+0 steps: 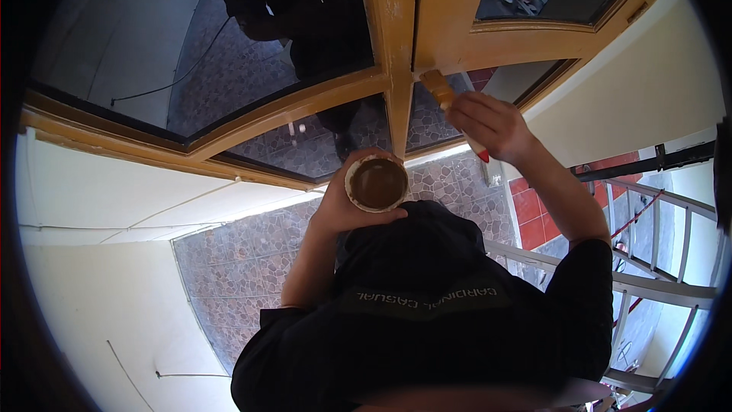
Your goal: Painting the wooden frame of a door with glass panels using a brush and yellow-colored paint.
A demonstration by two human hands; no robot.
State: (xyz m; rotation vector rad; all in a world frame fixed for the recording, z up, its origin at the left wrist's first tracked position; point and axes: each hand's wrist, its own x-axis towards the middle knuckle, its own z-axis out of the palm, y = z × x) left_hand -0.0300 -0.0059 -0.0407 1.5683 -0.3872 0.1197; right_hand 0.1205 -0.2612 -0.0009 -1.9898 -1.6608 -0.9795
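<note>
My left hand [341,202] grips a small round pot [378,183] of brown paint, held upright in front of my dark shirt. My right hand [488,126] is closed on a paintbrush [438,88] with a pale, red-ended handle. Its bristles are at the ochre wooden window frame [400,46], near the junction of the middle upright and a crossbar; whether they touch the wood I cannot tell for sure. Dark glass panes [282,145] around the frame show reflections of a tiled floor and a dark figure.
A stone-patterned tiled floor [213,275] and red tiles [534,221] lie below. An aluminium ladder [663,286] stands at the right beside a dark horizontal pipe [618,170]. Pale walls [107,290] with thin cables border the left side.
</note>
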